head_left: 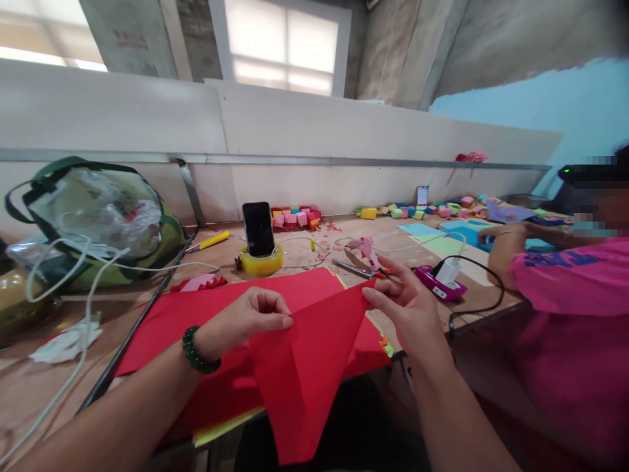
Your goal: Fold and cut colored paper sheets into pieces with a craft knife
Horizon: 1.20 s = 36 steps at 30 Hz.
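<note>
Creased red paper sheet at lower center of frame, hanging from both hands. Left hand: thumb and fingers pinched on its upper left edge. Right hand: thumb and fingertips pinching its upper right corner. Larger red sheets lying behind and below, on table. Beyond, mid-frame: black smartphone propped in yellow tape roll; pink glue gun near scissors. Right edge: co-worker in pink shirt.

I see the red paper hanging creased at the tabletop's near edge, narrowing to a blunt lower end.
</note>
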{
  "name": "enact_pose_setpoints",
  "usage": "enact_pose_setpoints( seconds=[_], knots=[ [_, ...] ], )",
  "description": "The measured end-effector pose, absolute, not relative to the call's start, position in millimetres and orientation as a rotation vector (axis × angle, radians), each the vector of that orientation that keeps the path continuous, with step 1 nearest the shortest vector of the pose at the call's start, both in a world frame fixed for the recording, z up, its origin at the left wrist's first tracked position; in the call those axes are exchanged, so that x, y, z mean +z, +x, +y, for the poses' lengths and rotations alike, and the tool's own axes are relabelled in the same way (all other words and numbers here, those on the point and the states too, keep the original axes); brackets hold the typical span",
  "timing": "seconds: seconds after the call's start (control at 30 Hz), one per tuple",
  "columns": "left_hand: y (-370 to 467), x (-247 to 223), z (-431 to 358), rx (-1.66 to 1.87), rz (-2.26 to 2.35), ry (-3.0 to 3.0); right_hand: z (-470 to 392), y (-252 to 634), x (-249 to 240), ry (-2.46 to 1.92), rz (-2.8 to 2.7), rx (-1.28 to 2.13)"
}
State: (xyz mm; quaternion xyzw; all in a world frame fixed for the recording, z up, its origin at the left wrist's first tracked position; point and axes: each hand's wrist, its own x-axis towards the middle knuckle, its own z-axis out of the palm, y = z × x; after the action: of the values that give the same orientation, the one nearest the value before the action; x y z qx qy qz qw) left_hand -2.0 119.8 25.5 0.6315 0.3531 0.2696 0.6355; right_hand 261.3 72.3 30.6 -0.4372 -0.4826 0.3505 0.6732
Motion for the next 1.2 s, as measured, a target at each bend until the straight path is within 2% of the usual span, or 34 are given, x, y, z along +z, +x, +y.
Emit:
enact_pose_setpoints(
  seconds=[0.57, 0.87, 1.2],
  knots=[
    [-4.0, 26.3, 123.6, 0.600, 0.877, 1.394, 94.4, 260.2, 16.3, -1.028, -1.057, 0.807],
    [-4.7, 58.4, 149.1, 0.565, 1.006, 1.352, 149.2, 269.9, 43.6, -1.138, -1.335, 0.844],
    [-1.0, 17.4, 194.3, 0.329, 1.337, 1.709, 199.3, 262.6, -16.4, -1.446, -1.762, 0.568]
  ],
)
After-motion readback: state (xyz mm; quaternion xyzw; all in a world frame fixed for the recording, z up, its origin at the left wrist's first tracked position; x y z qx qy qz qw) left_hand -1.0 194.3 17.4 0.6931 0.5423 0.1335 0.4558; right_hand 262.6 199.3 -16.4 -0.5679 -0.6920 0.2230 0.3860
